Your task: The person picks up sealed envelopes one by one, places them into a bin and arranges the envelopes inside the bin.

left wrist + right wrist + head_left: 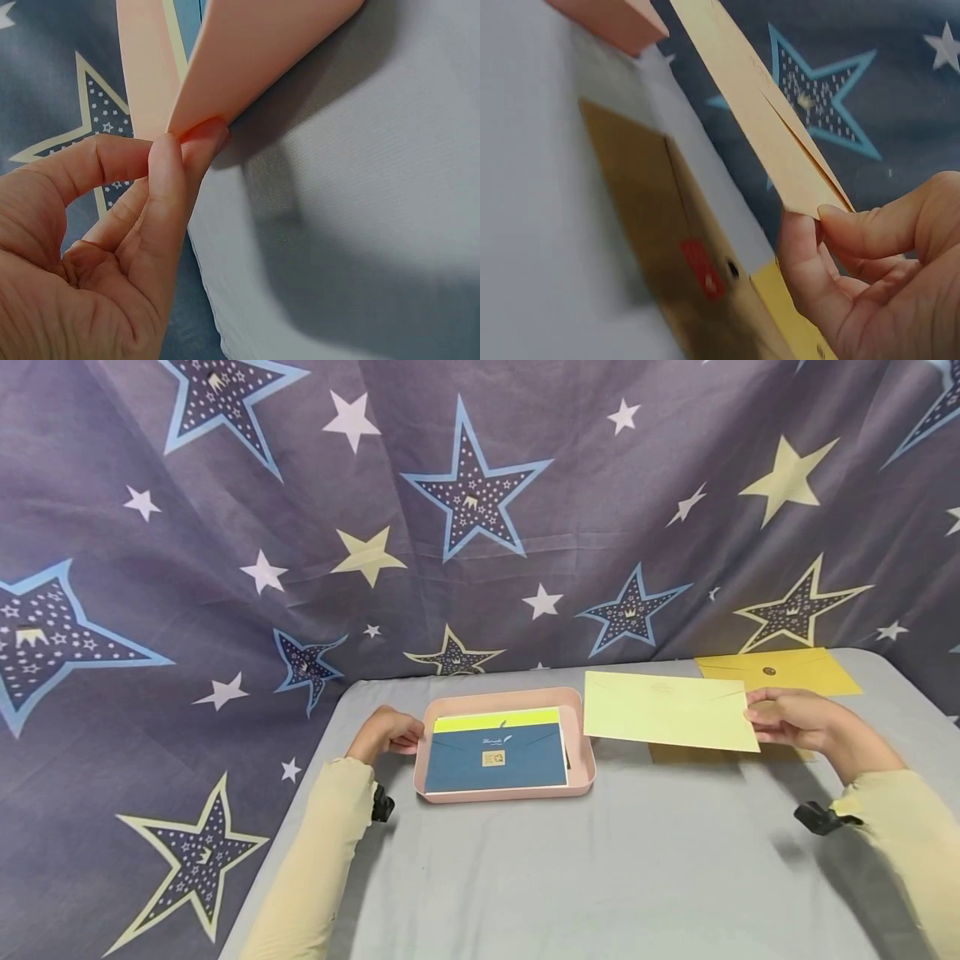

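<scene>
Your left hand (392, 731) pinches pink tray (504, 700) at left rim; right hand (795, 720) pinches pale yellow envelope (666, 712) by right end, raised near tray, above brown envelope (660, 232); grip lightly, so it does not bend

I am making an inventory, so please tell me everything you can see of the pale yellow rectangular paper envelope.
The pale yellow rectangular paper envelope looks flat, with diagonal flap lines and a faint mark near its upper long edge. The person's right hand pinches one short end, thumb against fingers, holding it raised above a brown paper envelope. In the head view, its other end overlaps the right rim of the pink, plastic-looking rectangular tray; whether they touch cannot be told.
</scene>
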Tool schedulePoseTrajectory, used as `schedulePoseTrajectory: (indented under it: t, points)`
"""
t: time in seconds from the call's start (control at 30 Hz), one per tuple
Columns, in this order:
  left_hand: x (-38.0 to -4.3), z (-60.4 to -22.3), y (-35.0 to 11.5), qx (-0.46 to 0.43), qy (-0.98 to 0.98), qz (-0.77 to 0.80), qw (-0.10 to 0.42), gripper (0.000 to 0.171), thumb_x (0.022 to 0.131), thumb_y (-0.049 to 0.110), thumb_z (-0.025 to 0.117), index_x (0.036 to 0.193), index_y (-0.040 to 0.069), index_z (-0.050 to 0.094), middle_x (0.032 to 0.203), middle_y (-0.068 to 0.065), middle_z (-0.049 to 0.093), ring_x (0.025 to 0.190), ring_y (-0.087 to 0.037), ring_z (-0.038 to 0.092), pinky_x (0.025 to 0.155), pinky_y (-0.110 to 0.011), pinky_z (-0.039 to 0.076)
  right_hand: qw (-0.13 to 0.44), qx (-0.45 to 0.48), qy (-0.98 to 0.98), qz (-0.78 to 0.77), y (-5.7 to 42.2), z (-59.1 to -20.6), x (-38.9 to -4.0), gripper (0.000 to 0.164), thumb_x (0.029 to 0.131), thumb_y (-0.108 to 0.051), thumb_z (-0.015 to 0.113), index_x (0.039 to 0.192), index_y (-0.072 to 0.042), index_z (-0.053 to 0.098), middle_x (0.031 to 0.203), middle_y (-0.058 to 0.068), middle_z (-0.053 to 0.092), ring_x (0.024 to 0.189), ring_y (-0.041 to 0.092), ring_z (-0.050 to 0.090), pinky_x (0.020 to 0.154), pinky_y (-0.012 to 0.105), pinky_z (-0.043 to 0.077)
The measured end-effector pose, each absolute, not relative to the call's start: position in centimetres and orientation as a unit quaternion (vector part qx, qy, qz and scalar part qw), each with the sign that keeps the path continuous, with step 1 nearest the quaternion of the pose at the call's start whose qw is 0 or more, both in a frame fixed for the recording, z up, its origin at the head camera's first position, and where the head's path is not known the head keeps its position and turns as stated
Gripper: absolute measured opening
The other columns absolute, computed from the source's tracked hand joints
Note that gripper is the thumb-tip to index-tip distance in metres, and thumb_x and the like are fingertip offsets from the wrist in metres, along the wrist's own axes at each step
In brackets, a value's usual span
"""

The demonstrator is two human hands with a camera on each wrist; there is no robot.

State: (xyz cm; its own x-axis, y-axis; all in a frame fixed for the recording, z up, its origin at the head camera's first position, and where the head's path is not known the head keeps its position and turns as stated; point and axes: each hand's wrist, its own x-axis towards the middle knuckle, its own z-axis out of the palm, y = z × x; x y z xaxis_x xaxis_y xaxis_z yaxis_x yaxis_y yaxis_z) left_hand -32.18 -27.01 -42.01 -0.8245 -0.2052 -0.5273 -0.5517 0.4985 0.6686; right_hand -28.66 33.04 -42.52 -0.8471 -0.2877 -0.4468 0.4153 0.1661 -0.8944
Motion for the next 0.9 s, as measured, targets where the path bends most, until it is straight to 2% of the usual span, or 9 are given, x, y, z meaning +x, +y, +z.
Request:
schedulePoseTrajectory:
  t: [0.37,0.5,0.73,0.9]
  points:
    - [-32.1,-41.9,-26.9,-0.226,0.842,0.449,0.197,0.004,0.084,0.002,0.066,0.085,-0.002,0.064,0.067,-0.004,0.065,0.051,-0.007,0.063,0.056,-0.020,0.062,0.281,0.015,0.717,-0.638,28.7,-40.4,-29.1,0.011,0.104,-0.001,0.048,0.113,-0.008,0.046,0.085,-0.005,0.063,0.079,0.005,0.067,0.075,0.020,0.062]
    - [-32.1,-41.9,-26.9,-0.227,0.844,0.446,0.194,0.004,0.084,0.001,0.066,0.087,-0.002,0.064,0.067,-0.004,0.065,0.051,-0.008,0.063,0.057,-0.021,0.062,0.279,0.003,0.724,-0.631,27.4,-40.1,-29.3,0.014,0.104,-0.003,0.050,0.115,-0.005,0.044,0.083,-0.005,0.059,0.078,0.006,0.064,0.074,0.020,0.061]
    - [-32.1,-41.8,-26.9,-0.230,0.845,0.442,0.192,0.005,0.083,0.001,0.066,0.087,-0.001,0.064,0.068,-0.004,0.065,0.052,-0.008,0.063,0.057,-0.021,0.062,0.287,-0.041,0.702,-0.650,25.6,-39.9,-29.8,0.014,0.099,-0.002,0.055,0.110,-0.004,0.047,0.087,-0.003,0.064,0.082,0.007,0.068,0.077,0.021,0.063]
    - [-32.2,-41.9,-26.9,-0.231,0.846,0.440,0.193,0.007,0.083,0.001,0.066,0.089,-0.002,0.064,0.068,-0.004,0.065,0.052,-0.007,0.063,0.057,-0.021,0.062,0.274,-0.019,0.715,-0.643,23.3,-39.2,-29.8,0.022,0.098,0.001,0.055,0.117,0.001,0.043,0.085,-0.002,0.065,0.080,0.008,0.068,0.075,0.021,0.064]
